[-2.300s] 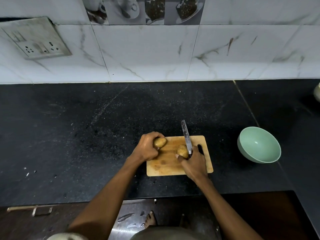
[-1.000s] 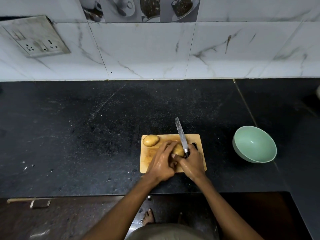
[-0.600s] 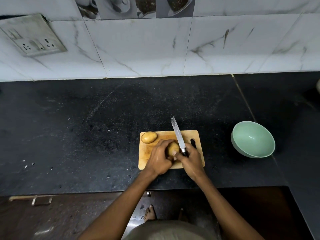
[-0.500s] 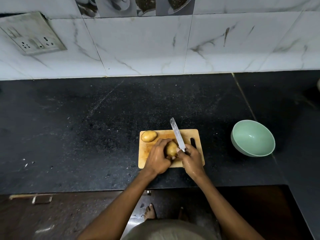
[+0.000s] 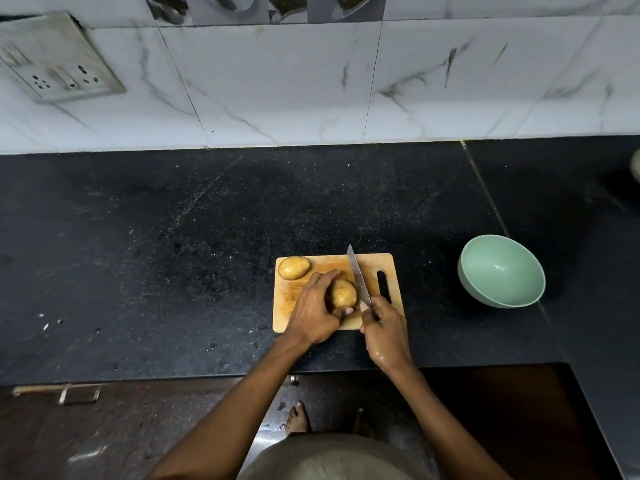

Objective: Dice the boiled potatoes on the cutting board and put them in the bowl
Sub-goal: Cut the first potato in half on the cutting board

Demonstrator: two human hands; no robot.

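Observation:
A small wooden cutting board (image 5: 388, 265) lies on the black counter. One whole brown potato (image 5: 294, 267) sits at its far left corner. My left hand (image 5: 313, 310) grips a second whole potato (image 5: 343, 293) in the middle of the board, fingers curled round its left and near sides. My right hand (image 5: 382, 329) holds a knife (image 5: 358, 275) by the handle; the blade points away from me and lies along the right side of that potato. A pale green bowl (image 5: 502, 271) stands empty to the right of the board.
The black stone counter (image 5: 173, 254) stretches wide to the left and behind the board. A marble-tiled wall with a socket plate (image 5: 59, 64) rises at the back. The counter's front edge runs just below the board; my foot (image 5: 297, 419) shows on the floor.
My left hand let go of the far-left potato and moved right to grip the middle potato. The knife blade now lies close against that potato's right side.

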